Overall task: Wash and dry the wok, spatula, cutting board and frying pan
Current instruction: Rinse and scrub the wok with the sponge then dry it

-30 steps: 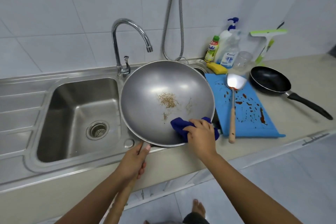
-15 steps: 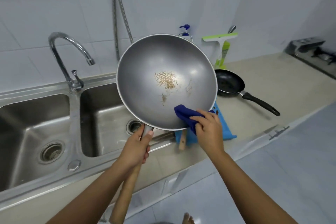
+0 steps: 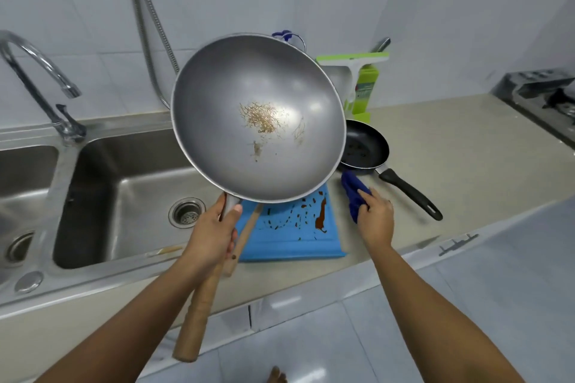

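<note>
Left hand [image 3: 211,233] gripped the handle of the wok [image 3: 258,121], held tilted above cutting board [image 3: 289,239] and sink [image 3: 124,171] edge. Right hand [image 3: 375,218] pinched a blue cloth [image 3: 353,193], clear of the wok. Judged item 1 of 4, unfinished: brown residue in bowl; next move needs scrubbing there.

One wok [image 3: 236,134], one frying pan [image 3: 368,146], one cloth [image 3: 353,194].

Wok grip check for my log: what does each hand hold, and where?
Left hand grips the wok by its handle's upper end; right hand clutches a blue cloth.
</note>
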A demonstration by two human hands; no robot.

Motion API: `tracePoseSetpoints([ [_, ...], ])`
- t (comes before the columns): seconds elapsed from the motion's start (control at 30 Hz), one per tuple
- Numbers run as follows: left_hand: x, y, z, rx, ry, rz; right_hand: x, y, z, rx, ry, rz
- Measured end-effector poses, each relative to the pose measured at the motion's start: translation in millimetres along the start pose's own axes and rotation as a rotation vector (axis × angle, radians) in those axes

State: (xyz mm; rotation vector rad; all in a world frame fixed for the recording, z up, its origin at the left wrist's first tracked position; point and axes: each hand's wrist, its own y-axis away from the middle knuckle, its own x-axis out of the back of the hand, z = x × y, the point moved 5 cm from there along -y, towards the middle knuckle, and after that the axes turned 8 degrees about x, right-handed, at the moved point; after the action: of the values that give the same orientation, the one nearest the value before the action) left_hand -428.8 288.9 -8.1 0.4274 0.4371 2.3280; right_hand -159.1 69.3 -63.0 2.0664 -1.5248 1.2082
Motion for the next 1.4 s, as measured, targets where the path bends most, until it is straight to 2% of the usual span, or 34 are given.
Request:
tracePoseSetpoints([
  [0.1, -10, 2, 1, -0.011, -0.035, 0.026, -28, 10, 9, 0.064, 0.281, -0.221],
  [0.23, -24, 2, 3, -0.006, -0.047, 0.034, -33, 14, 11, 0.141, 0.433, -0.290],
  [0.43, -45, 2, 16, -0.015, -0.001, -0.006, -29, 13, 10, 0.139, 0.407, -0.353],
  [0.53, -51, 1, 19, -0.016, -0.025, -0.033, -26, 12, 10, 0.064, 0.268, -0.411],
  [0.6, -53, 1, 19, -0.012, -0.037, -0.050, -16, 12, 3, -0.040, 0.040, -0.328],
  [0.67, -53, 2, 21, -0.019, -0.055, -0.069, 0, 18, -8, -0.138, -0.222, -0.119],
  [0.77, -58, 2, 25, -0.036, -0.075, -0.125, 20, 33, -37, -0.240, -0.408, 0.128],
  [1.0, -80, 1, 32, -0.049, -0.094, -0.288, 24, 47, -77, -0.398, -0.786, 0.369],
  [1.1, -86, -1, 34, -0.051, -0.113, -0.366, 33, 55, -80, -0.472, -0.858, 0.476],
  [1.27, -107, -8, 36, -0.058, -0.162, -0.498, 50, 69, -66, -0.495, -0.985, 0.618],
  [1.4, -140, 0, 31, -0.034, -0.171, -0.606, 76, 82, -45, -0.534, -0.879, 0.758],
])
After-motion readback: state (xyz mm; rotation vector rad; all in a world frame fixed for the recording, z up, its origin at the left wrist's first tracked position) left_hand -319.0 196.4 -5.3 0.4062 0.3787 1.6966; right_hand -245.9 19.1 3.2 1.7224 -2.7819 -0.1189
